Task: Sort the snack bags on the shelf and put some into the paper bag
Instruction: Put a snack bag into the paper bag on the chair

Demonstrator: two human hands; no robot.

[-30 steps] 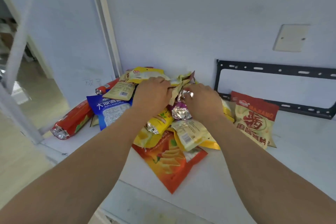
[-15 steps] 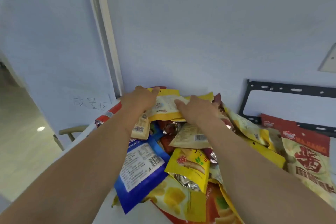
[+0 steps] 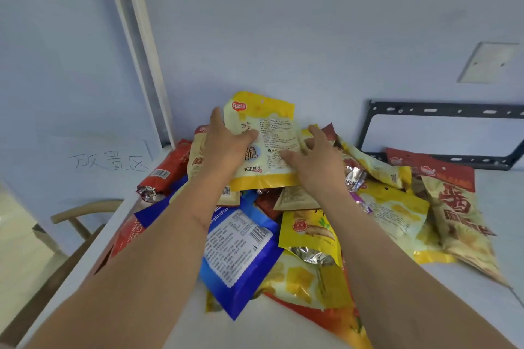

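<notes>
A heap of snack bags lies on the white shelf point(image 3: 482, 306) against the wall. My left hand point(image 3: 224, 147) grips the left edge of a yellow and white snack bag point(image 3: 272, 133), thumb over its front, and tilts it upright above the heap. My right hand point(image 3: 314, 159) holds the same bag at its lower right, fingers spread on its face. Below lie a blue bag point(image 3: 241, 258), a small yellow bag point(image 3: 309, 232), a red sausage pack point(image 3: 167, 173) and a large tan and red bag point(image 3: 459, 212). No paper bag is in sight.
A black metal bracket point(image 3: 442, 110) leans against the wall behind the heap on the right. A white blank plate point(image 3: 487, 62) sits on the wall. A wooden chair point(image 3: 79, 215) stands below the shelf's left edge, beside a paper label point(image 3: 110, 161) with handwriting.
Both hands have lifted the yellow and white bag off the top of the heap and tipped it upright. The camera has come closer to the pile.
</notes>
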